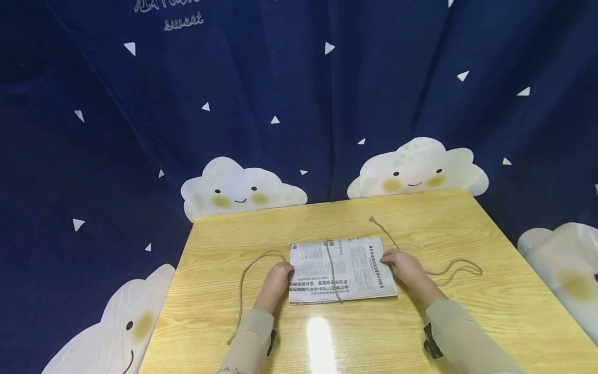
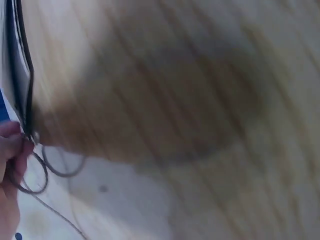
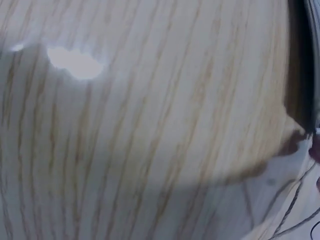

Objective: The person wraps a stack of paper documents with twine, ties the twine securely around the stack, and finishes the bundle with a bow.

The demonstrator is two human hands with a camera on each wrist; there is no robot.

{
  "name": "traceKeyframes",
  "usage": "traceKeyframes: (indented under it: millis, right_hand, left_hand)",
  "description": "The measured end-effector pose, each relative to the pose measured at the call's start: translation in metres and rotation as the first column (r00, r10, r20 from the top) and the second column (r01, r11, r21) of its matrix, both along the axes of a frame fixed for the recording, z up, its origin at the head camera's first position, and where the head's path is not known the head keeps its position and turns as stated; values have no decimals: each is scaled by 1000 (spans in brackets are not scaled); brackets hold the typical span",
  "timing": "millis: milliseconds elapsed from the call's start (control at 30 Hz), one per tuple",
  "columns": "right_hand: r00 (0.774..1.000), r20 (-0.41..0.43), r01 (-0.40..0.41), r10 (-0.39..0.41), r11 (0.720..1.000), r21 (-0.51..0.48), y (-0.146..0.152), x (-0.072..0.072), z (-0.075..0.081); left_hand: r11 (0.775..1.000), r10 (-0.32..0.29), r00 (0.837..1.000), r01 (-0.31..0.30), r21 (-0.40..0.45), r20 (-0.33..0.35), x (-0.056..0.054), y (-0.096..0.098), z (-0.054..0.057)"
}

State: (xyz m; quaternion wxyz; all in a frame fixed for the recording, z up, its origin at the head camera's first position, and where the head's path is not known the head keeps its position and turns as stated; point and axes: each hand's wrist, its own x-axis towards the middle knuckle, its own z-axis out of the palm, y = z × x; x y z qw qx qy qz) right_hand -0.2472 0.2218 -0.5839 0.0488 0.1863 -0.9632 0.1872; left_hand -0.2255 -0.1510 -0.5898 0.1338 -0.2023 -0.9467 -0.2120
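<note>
A folded stack of newspaper (image 1: 359, 265) lies on the wooden table, with a strand of brown twine (image 1: 330, 259) running across its top from the far edge to the near edge. My left hand (image 1: 276, 280) grips the newspaper's left edge. In the left wrist view, the fingers (image 2: 11, 142) meet at the newspaper's edge (image 2: 25, 85), and loops of twine (image 2: 37, 190) hang beside them. My right hand (image 1: 408, 270) pinches the right edge. Only its fingertips (image 3: 315, 148) show in the right wrist view, beside twine (image 3: 295, 195).
Twine (image 1: 241, 285) curves over the table (image 1: 224, 234) left of the newspaper. More twine (image 1: 460, 261) loops out to the right, and a knotted end (image 1: 372, 219) lies behind. A dark blue curtain (image 1: 280, 78) with cloud prints hangs along the table's back edge.
</note>
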Motion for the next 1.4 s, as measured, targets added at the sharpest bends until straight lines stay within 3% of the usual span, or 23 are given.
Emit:
traceKeyframes:
  millis: [100, 233, 400, 667, 867, 1033, 1200, 1400]
  right_hand:
    - [1000, 5, 24, -25, 997, 74, -3, 1, 4]
    - [994, 72, 74, -83, 990, 119, -7, 3, 9]
    - [976, 165, 123, -142, 985, 118, -10, 5, 14]
    - [959, 234, 137, -162, 984, 117, -8, 1, 14]
    - [950, 268, 142, -163, 985, 94, -9, -1, 19]
    - [944, 287, 140, -162, 985, 96, -10, -3, 23]
    - [944, 288, 144, -164, 986, 88, -11, -6, 24]
    - [949, 268, 147, -167, 985, 92, -14, -8, 20]
  left_hand:
    - [999, 35, 999, -35, -26, -10, -2, 4, 0]
    - [997, 79, 996, -79, -2, 50, -3, 5, -1]
    - [993, 112, 984, -114, 8, 138, -4, 6, 2]
    - [992, 127, 961, -127, -18, 244, -9, 5, 7]
    - [999, 52, 967, -52, -7, 248, -13, 1, 9]
    - [1000, 30, 971, -28, -13, 238, -17, 0, 11]
    - [998, 39, 975, -28, -53, 218, -22, -1, 11]
    - [995, 83, 967, -66, -77, 243, -25, 0, 14]
